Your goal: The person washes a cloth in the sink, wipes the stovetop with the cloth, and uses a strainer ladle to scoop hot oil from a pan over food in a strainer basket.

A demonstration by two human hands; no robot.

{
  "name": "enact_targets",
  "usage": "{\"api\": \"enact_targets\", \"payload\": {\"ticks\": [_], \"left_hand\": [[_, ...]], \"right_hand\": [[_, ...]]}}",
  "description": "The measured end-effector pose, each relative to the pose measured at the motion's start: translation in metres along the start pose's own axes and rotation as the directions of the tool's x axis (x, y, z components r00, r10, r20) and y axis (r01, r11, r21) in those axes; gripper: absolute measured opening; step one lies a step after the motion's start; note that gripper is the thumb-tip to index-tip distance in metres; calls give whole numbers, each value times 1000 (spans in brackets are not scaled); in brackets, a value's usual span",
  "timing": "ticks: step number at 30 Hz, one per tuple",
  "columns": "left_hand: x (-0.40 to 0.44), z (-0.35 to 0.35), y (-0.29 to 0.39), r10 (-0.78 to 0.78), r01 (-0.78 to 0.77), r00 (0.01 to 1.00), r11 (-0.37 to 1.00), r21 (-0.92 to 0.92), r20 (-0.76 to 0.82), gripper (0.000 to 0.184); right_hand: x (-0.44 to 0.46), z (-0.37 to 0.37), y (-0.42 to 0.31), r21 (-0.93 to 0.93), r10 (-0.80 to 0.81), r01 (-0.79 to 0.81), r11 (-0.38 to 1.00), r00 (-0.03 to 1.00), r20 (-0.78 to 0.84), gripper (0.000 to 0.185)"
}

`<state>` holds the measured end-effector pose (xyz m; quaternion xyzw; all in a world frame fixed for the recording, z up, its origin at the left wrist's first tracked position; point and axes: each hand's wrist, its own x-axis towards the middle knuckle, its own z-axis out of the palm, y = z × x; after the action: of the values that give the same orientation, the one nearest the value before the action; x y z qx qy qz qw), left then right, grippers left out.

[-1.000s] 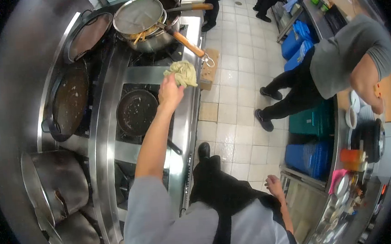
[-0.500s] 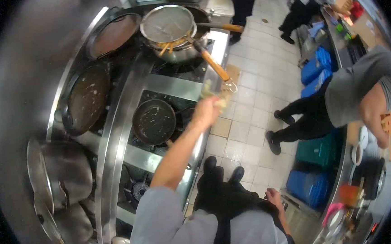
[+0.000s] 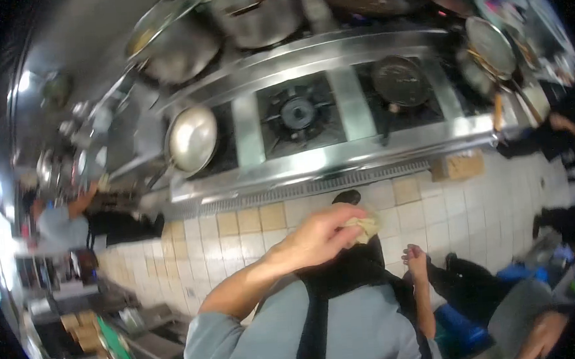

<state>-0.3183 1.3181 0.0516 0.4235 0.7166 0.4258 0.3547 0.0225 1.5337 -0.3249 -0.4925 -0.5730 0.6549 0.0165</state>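
My left hand (image 3: 321, 237) is closed on a crumpled pale yellow-green cloth (image 3: 364, 228), held in front of my body above the tiled floor. My right hand (image 3: 415, 261) hangs low at my side, with its fingers loosely spread and nothing in them. Beyond my hands runs the stove (image 3: 313, 161). On it are a dark frying pan (image 3: 401, 81), a bare burner (image 3: 297, 113) and a shiny pan (image 3: 193, 139) further left. A round strainer (image 3: 491, 46) lies over a pot at the right.
Large metal pots (image 3: 256, 15) stand at the back of the stove. A cardboard box (image 3: 458, 166) is on the floor by the stove's front edge. One person (image 3: 64, 225) is at the far left, another (image 3: 524, 316) at the lower right. A counter (image 3: 153, 352) lies at the lower left.
The view has turned left along the stove, showing its far end and another person. My left hand has moved from over the stove's edge to before my body, still holding the cloth.
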Motion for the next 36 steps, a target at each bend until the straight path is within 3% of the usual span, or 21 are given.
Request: {"api": "enact_targets", "payload": {"ticks": [2,4,5,7,9,11,13,15,20,23,24,26,28,31,32,35,36], "left_hand": [[-64,-6,-11,-144,98,956,978,-186,-256,27],[-109,-16,-31,-193,129,918,972,-198,-347,27],[-130,-20,-46,-269,154,872,944,-292,-408,28],[-166,-33,-65,-347,155,808,905,-397,-476,28],[-199,-51,-81,-394,278,727,918,-284,-562,31],[-230,-66,-95,-323,250,695,946,-206,-643,31],[-267,-82,-114,-257,241,652,962,-126,-713,31],[-305,-95,-135,-200,441,589,892,104,-783,24],[-387,-147,-180,-189,413,563,908,76,-805,20],[-421,-171,-197,-160,386,573,918,92,-804,19],[-429,-180,-204,-153,364,581,927,87,-799,19],[-440,-200,-207,-166,381,580,921,85,-798,20],[-448,-220,-208,-185,402,577,912,79,-796,20],[-454,-250,-211,-240,449,528,893,27,-814,21],[-457,-259,-213,-243,450,533,893,28,-811,21],[-461,-287,-213,-270,461,555,887,20,-787,21],[-461,-296,-213,-289,464,567,886,9,-771,21]], "right_hand": [[11,-4,9,-239,-142,175,955,978,151,26],[-3,12,-39,-417,-185,247,875,965,184,26],[-14,26,-58,-438,-192,261,860,962,196,26],[-34,63,-85,-183,-226,247,952,966,126,27],[-53,101,-92,-113,-259,274,955,957,134,28],[-75,146,-98,42,-285,282,959,948,140,30],[-103,199,-104,28,-279,279,960,938,207,30],[-126,251,-103,-2,-259,272,962,918,300,29],[-154,386,-132,-112,-301,396,911,826,477,27],[-177,464,-173,-180,-335,538,824,717,612,26],[-183,487,-185,-178,-335,539,823,715,614,26],[-193,524,-199,-187,-284,592,784,610,740,27],[-196,559,-205,-192,-231,565,802,591,773,30],[-209,609,-232,-170,-150,742,649,343,927,43],[-211,627,-241,-170,-147,738,653,343,928,43],[-206,683,-254,-62,-63,732,678,142,988,58],[-205,701,-262,-56,-67,732,679,138,988,58]]}}
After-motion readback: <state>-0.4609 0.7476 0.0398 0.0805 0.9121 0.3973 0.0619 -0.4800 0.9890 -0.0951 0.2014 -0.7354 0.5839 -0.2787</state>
